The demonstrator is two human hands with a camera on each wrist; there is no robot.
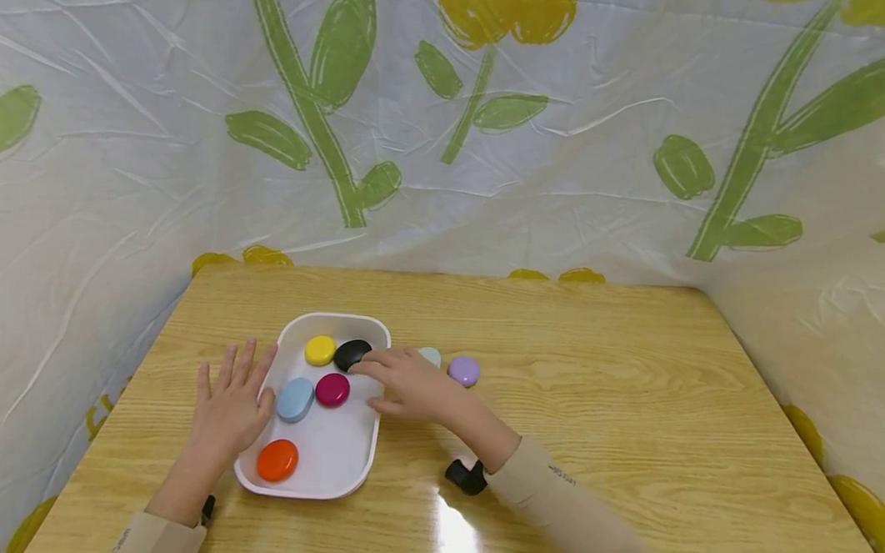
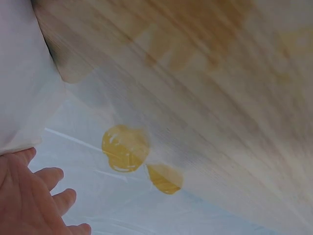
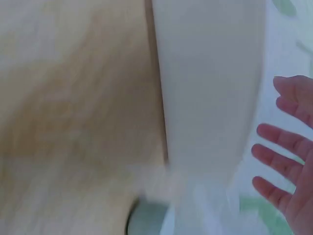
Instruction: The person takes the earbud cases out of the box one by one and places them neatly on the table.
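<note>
A white rectangular tray (image 1: 327, 467) holds several smooth, rounded pebble-like pieces. Yellow (image 1: 320, 350) and black (image 1: 348, 355) pieces lie at its far end, light blue (image 1: 296, 399) and crimson (image 1: 332, 389) ones in the middle, and an orange-red piece (image 1: 278, 460) near the front. My left hand (image 1: 228, 411) is at the tray's left rim, fingers straight and spread. Over the right rim reaches my right hand (image 1: 414, 384), its fingertips close by the black piece. The right wrist view shows that hand's fingers (image 3: 279, 164) spread, with nothing between them.
Right of the tray, a purple piece (image 1: 463, 370) and a pale green piece (image 1: 430, 356), partly hidden by my right hand, lie on the wooden table (image 1: 594, 385). A flower-printed sheet (image 1: 491, 212) hangs behind and along both sides.
</note>
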